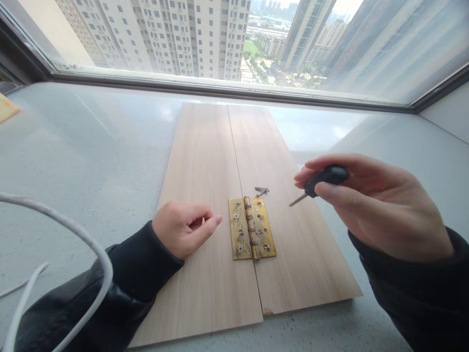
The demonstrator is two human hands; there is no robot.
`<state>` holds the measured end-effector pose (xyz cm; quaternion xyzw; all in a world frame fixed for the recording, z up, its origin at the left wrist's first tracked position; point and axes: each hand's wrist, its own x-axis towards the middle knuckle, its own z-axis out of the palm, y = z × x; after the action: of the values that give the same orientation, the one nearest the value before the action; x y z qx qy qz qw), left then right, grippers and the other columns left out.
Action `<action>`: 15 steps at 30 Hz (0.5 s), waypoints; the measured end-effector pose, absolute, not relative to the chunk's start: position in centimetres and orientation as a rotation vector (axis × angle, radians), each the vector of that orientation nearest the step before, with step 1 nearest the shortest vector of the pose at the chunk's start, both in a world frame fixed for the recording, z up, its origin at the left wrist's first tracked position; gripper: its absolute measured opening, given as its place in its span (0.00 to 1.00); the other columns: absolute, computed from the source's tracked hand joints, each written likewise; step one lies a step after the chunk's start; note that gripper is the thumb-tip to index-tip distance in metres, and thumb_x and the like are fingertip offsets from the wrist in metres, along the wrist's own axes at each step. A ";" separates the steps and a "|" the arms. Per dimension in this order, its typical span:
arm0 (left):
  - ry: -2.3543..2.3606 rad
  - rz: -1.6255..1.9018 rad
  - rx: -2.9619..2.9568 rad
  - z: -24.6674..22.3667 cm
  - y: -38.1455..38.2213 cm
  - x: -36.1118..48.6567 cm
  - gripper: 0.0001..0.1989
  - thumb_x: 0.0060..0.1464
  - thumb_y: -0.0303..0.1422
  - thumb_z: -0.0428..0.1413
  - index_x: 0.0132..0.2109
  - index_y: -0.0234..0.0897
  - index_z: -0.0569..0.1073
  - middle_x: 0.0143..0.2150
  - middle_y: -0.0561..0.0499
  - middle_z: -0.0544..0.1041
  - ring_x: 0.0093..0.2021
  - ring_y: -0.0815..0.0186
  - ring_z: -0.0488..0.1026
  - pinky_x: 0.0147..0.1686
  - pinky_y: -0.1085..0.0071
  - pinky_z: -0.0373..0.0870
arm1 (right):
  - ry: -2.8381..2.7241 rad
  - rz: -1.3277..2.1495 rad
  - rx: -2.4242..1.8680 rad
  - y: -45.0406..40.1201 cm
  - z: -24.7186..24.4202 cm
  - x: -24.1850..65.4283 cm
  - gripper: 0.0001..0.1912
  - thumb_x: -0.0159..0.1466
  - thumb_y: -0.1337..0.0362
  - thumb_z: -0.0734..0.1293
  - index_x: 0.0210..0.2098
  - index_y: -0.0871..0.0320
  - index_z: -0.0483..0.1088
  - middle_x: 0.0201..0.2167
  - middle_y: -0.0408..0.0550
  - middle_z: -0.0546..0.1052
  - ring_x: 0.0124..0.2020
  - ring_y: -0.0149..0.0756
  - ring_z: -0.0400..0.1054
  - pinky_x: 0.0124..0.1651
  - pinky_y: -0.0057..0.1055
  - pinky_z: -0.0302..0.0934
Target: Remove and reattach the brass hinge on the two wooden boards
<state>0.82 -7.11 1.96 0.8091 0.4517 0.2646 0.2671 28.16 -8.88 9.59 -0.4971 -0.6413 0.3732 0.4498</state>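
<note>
My right hand [384, 205] holds a small screwdriver [328, 180] by its black handle, between thumb and fingers. Its short metal shaft points down and left, in the air above the right wooden board [304, 254]. A worn brass hinge [252, 229] lies across the seam, one leaf on each board. Screw heads show in the left leaf and in the lowest hole of the right leaf. Several loose screws [261, 190] lie just beyond the hinge. My left hand [185, 229], loosely curled, rests on the left wooden board [201, 156] beside the hinge; nothing shows in its fingers.
Both boards lie side by side on a speckled pale sill [91, 161] under a large window [205, 44]. A white cable [98, 249] loops in front of my left sleeve. A chipped spot [268, 311] marks the right board's near corner. Something yellowish [6, 108] sits at the far left.
</note>
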 end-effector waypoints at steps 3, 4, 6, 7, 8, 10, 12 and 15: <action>1.220 0.719 2.175 1.9 -7.1 0.8 0.18 0.57 0.38 0.50 0.23 0.34 0.70 0.16 0.59 0.56 0.18 0.75 0.53 0.20 0.75 0.52 | -1.504 1.055 -1.053 -10.6 9.2 26.6 0.12 0.62 0.70 0.66 0.43 0.51 0.73 0.34 0.45 0.75 0.39 0.38 0.71 0.44 0.41 0.68; 1.220 0.718 2.174 1.9 -7.1 0.8 0.18 0.57 0.38 0.50 0.23 0.34 0.70 0.16 0.59 0.56 0.18 0.75 0.53 0.20 0.75 0.52 | -1.441 1.090 -0.971 -11.2 8.9 26.1 0.09 0.62 0.70 0.64 0.40 0.52 0.72 0.31 0.44 0.73 0.36 0.37 0.69 0.42 0.41 0.67; 1.220 0.712 2.169 1.9 -7.2 0.8 0.17 0.57 0.38 0.51 0.23 0.34 0.70 0.16 0.59 0.57 0.18 0.75 0.53 0.21 0.75 0.52 | -1.288 1.176 -0.849 -12.2 8.3 25.2 0.04 0.61 0.68 0.63 0.35 0.54 0.69 0.26 0.42 0.66 0.30 0.34 0.63 0.34 0.37 0.63; 1.221 0.710 2.165 1.9 -7.2 0.8 0.17 0.57 0.38 0.51 0.24 0.34 0.70 0.16 0.59 0.57 0.18 0.75 0.53 0.21 0.76 0.52 | -1.230 1.231 -0.816 -12.7 8.0 24.8 0.03 0.60 0.66 0.63 0.33 0.54 0.68 0.24 0.41 0.63 0.28 0.33 0.60 0.32 0.36 0.60; 1.223 0.707 2.161 1.9 -7.2 0.8 0.17 0.57 0.38 0.51 0.23 0.34 0.70 0.16 0.59 0.57 0.18 0.75 0.53 0.21 0.76 0.52 | -1.194 1.277 -0.791 -13.0 7.8 24.5 0.02 0.60 0.64 0.62 0.32 0.54 0.67 0.23 0.41 0.61 0.27 0.33 0.57 0.31 0.35 0.57; 1.231 0.702 2.155 2.0 -7.2 0.8 0.18 0.57 0.38 0.51 0.23 0.33 0.70 0.16 0.59 0.57 0.18 0.75 0.53 0.21 0.76 0.52 | -1.179 1.334 -0.755 -13.6 7.6 24.2 0.05 0.61 0.61 0.61 0.31 0.54 0.66 0.22 0.41 0.59 0.26 0.33 0.55 0.30 0.34 0.54; 1.237 0.697 2.154 2.1 -7.2 0.8 0.18 0.57 0.38 0.50 0.23 0.33 0.70 0.16 0.59 0.57 0.18 0.75 0.53 0.21 0.75 0.52 | -1.199 1.345 -0.722 -13.8 7.2 23.9 0.07 0.62 0.59 0.60 0.31 0.54 0.66 0.22 0.41 0.59 0.27 0.34 0.56 0.30 0.35 0.53; 1.240 0.691 2.154 2.2 -7.2 0.8 0.18 0.57 0.38 0.50 0.23 0.33 0.70 0.16 0.59 0.57 0.18 0.75 0.53 0.21 0.76 0.52 | -1.230 1.369 -0.691 -13.9 6.5 23.7 0.08 0.63 0.58 0.59 0.32 0.54 0.66 0.24 0.41 0.61 0.28 0.35 0.57 0.32 0.36 0.53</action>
<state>0.85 -7.18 2.18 0.8022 0.4617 0.2573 0.2775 23.67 -13.89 6.49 -0.2924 -0.5206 0.5795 0.5547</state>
